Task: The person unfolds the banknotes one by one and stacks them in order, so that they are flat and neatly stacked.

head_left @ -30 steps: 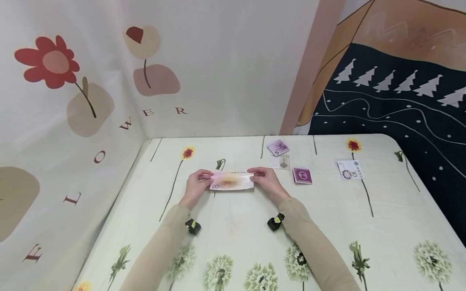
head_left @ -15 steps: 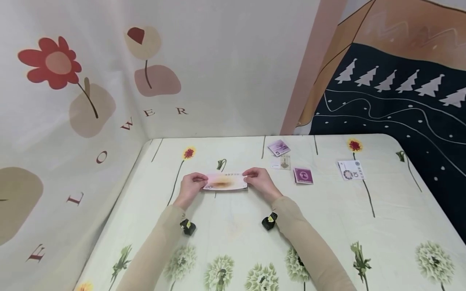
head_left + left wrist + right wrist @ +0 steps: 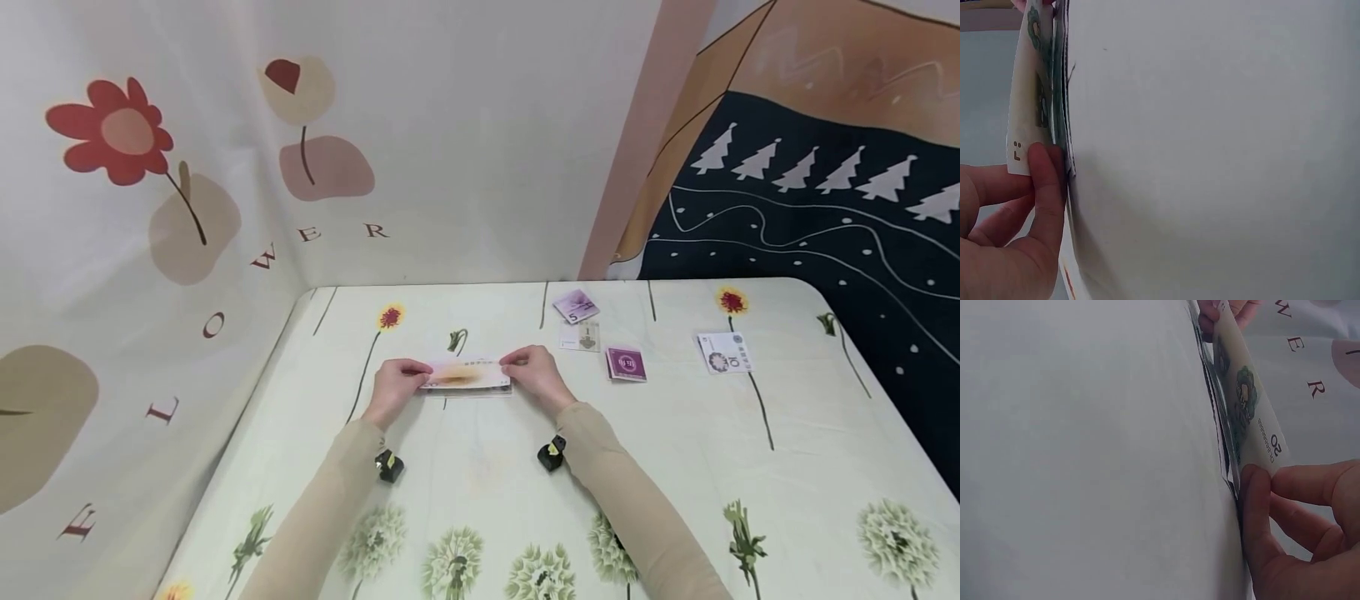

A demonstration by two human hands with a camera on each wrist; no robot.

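Observation:
A banknote marked 20 [image 3: 463,375], pink and tan on its upper face, stretches between both hands. My left hand [image 3: 393,392] pinches its left end between thumb and fingers; my right hand [image 3: 537,379] does the same at the right end. In the right wrist view the note's other side [image 3: 1244,394] shows a green medallion print and the number. The note tilts with its near edge close over the tabletop. Below it, thin layers of paper [image 3: 1216,419] lie along the table, largely hidden by the held note.
Right of the hands lie a purple 5 note [image 3: 576,306], a pale note marked 1 [image 3: 580,336] partly under it, and a folded purple note [image 3: 626,364]. Farther right is a note marked 10 [image 3: 724,352]. A flower-print cloth [image 3: 675,467] covers the table; a curtain [image 3: 465,167] hangs behind.
Both hands have shifted a little left with the 20 note. Its near edge has tilted, so the note looks narrower, and grey paper now shows beneath it.

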